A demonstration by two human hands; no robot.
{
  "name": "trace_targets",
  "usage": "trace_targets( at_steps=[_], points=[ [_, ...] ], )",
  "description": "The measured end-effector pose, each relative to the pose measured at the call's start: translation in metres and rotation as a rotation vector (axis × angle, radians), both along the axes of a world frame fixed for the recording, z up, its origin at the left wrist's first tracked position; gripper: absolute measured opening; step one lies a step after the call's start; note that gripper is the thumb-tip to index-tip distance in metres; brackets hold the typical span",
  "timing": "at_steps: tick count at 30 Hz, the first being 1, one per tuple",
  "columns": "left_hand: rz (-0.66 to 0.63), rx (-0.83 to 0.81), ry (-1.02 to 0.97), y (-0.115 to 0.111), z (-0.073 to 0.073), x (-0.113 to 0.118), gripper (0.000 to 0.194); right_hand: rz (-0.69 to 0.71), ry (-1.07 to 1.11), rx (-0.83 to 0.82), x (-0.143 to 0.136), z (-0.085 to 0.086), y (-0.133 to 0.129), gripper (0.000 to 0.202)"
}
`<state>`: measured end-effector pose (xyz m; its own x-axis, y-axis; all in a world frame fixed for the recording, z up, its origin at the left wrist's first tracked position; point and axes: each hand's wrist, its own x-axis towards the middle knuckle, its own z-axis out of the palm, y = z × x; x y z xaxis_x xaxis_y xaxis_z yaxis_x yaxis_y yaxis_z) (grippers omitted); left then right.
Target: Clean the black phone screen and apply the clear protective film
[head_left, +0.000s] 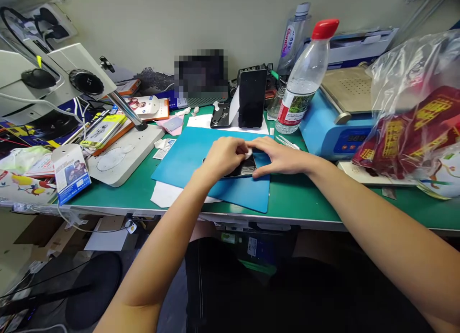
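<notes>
A dark, flat phone (247, 170) lies on the blue mat (179, 153), largely covered by my hands. My left hand (225, 155) is over its left part with the fingers curled. At those fingertips is a small white wad (248, 153), which looks like cotton. My right hand (282, 156) straddles the phone's right end, its thumb at the near corner and its index finger reaching toward my left hand. Further back, another phone (252, 98) with a black screen stands upright, beside an opened black phone part (220, 115).
A microscope stand (118, 165) is on the left among boxes and cards. At the right are a red-capped water bottle (300, 84), a blue heating plate unit (330, 127) and a plastic bag of red packets (413, 127). Tweezers (287, 142) lie beyond my right hand.
</notes>
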<state>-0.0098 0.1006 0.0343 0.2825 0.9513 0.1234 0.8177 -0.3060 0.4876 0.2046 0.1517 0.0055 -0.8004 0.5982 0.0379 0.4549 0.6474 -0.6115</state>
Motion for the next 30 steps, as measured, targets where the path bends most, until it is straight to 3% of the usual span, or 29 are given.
trace_targets(
  at_steps=[5, 8, 10, 15, 18, 20, 26, 28, 30],
  points=[
    [0.142, -0.013, 0.090, -0.019, 0.007, -0.063, 0.008, -0.011, 0.006, -0.001, 0.000, -0.001, -0.002, 0.102],
    [0.140, -0.004, 0.112, -0.024, 0.010, -0.081, 0.010, -0.002, 0.015, 0.006, -0.001, -0.001, -0.003, 0.099],
    [0.138, 0.009, 0.107, -0.021, 0.008, -0.072, 0.010, -0.001, 0.014, 0.005, -0.001, -0.001, -0.003, 0.099],
    [0.092, 0.107, 0.101, -0.011, -0.004, -0.011, 0.015, -0.011, 0.015, 0.011, 0.000, -0.004, -0.001, 0.101],
    [0.076, 0.167, 0.121, -0.012, -0.012, 0.008, 0.020, 0.006, 0.031, 0.037, 0.000, -0.005, 0.001, 0.096],
    [0.082, 0.187, 0.136, -0.019, -0.015, 0.000, 0.021, 0.000, 0.032, 0.040, 0.000, -0.005, 0.001, 0.098],
    [0.221, 0.216, 0.228, -0.053, -0.017, -0.059, 0.022, -0.017, 0.020, 0.038, -0.001, -0.003, -0.001, 0.101],
    [0.176, 0.232, 0.217, -0.062, -0.019, -0.061, 0.026, -0.015, 0.026, 0.043, -0.001, -0.003, -0.001, 0.100],
    [0.078, 0.249, 0.191, -0.067, -0.023, -0.048, 0.029, -0.017, 0.029, 0.049, -0.001, -0.004, 0.000, 0.101]
  ],
)
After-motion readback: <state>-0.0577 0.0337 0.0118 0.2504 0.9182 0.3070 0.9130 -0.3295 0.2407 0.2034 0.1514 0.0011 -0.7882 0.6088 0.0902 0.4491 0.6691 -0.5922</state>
